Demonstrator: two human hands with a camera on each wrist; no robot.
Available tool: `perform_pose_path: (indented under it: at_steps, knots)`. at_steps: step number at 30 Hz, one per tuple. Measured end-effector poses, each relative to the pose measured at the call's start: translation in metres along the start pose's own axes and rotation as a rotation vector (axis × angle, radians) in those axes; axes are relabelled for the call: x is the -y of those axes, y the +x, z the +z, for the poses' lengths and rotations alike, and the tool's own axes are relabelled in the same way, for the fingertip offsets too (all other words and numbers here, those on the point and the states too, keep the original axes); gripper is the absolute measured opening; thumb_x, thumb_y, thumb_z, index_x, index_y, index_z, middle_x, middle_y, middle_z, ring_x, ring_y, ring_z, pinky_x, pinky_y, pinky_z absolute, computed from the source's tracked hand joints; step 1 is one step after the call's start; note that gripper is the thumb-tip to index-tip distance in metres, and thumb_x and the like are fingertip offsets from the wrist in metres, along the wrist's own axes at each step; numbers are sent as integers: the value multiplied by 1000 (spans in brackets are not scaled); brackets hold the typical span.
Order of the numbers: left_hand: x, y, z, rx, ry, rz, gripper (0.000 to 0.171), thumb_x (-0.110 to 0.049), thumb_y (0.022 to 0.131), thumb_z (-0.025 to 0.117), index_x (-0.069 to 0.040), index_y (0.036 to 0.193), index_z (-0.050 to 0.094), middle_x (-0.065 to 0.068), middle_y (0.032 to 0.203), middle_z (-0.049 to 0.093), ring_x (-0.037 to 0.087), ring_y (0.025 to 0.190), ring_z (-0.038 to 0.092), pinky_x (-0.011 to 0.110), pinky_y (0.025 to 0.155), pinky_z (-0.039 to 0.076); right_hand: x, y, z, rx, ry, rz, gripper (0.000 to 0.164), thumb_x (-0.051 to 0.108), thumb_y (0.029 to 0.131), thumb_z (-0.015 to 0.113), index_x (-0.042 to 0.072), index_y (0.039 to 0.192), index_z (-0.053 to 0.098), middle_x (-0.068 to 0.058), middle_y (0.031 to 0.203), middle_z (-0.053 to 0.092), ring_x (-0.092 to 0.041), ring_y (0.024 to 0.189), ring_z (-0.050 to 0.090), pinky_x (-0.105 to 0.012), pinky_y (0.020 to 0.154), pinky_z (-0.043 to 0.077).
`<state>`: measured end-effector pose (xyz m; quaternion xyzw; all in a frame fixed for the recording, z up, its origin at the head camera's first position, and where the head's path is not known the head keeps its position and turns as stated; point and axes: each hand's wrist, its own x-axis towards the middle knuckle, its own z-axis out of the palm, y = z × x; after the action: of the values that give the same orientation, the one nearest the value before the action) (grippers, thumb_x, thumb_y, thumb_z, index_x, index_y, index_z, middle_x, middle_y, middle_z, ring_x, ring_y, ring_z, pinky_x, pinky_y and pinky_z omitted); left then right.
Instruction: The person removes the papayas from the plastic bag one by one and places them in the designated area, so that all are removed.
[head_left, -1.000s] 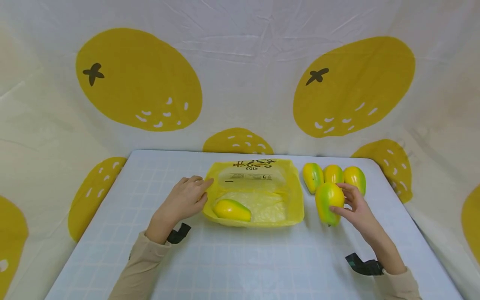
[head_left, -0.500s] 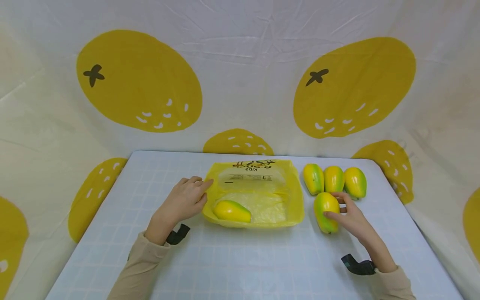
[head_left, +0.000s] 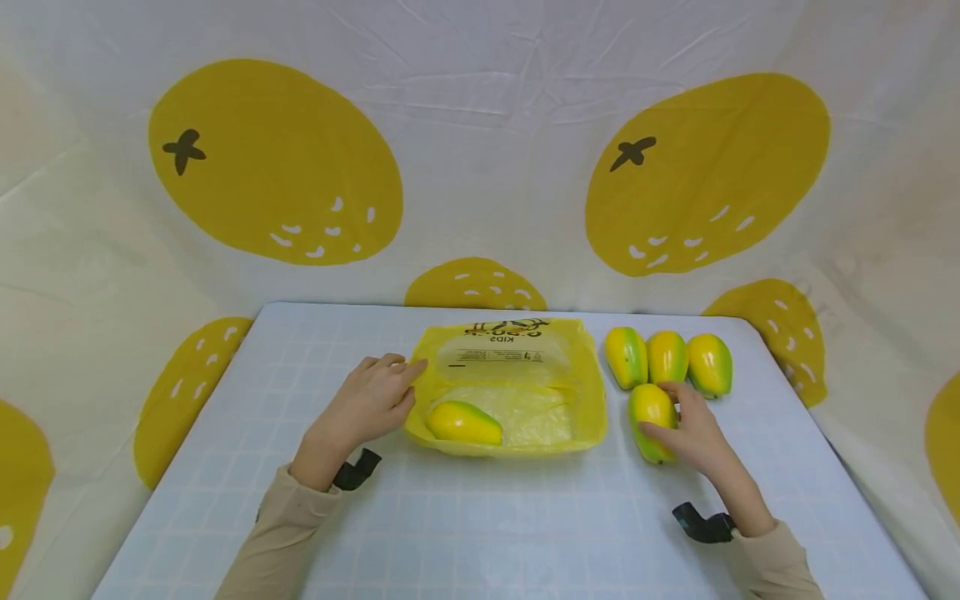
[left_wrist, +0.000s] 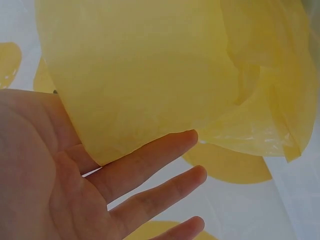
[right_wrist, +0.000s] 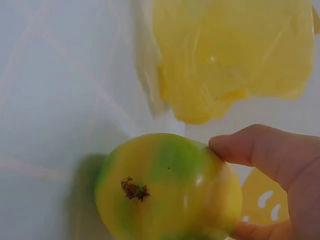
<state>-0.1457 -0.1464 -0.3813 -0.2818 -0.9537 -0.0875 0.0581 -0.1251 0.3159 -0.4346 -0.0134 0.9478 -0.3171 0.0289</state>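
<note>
My right hand (head_left: 697,429) grips a yellow-green mango (head_left: 652,417), thumb on the near side and fingers on the far side. In the right wrist view the stem end of this mango (right_wrist: 165,190) faces the camera, close over the tabletop. An open yellow plastic bag (head_left: 588,408) stands mid-table with another mango (head_left: 463,422) inside, at its near left. My left hand (head_left: 375,396) touches the bag's left rim. Its straight, spread fingers lie against the bag film (left_wrist: 140,90) in the left wrist view; part of the hand is hidden behind the film.
Behind the right hand, several more mangoes stand in a row, among them a left one (head_left: 626,358) and a right one (head_left: 710,365). The table (head_left: 480,525) has a pale checked cover. A white curtain (head_left: 495,167) printed with yellow fruit hangs behind.
My right hand has brought the gripped mango down toward the near side and slightly left, apart from the row. The left hand and the bag have stayed in place.
</note>
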Motion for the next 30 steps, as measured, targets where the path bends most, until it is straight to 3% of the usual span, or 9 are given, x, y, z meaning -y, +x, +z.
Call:
perform_pose_path:
  at_steps: [10, 30]
  knots:
    - [1, -1, 1, -1, 1, -3, 39, -10, 96, 56, -2, 134, 61, 15, 120, 68, 35, 120, 56, 53, 96, 46, 6, 3, 2, -11, -50, 14, 78, 27, 86, 73, -11, 141, 35, -34, 129, 41, -48, 112, 42, -68, 94, 39]
    - [2, -1, 1, -15, 6, 9, 39, -10, 95, 56, -2, 133, 62, 15, 119, 69, 35, 120, 57, 53, 96, 46, 4, 4, 4, 11, -64, 24, 84, 31, 86, 75, -10, 145, 31, -37, 138, 35, -53, 121, 36, -73, 100, 31]
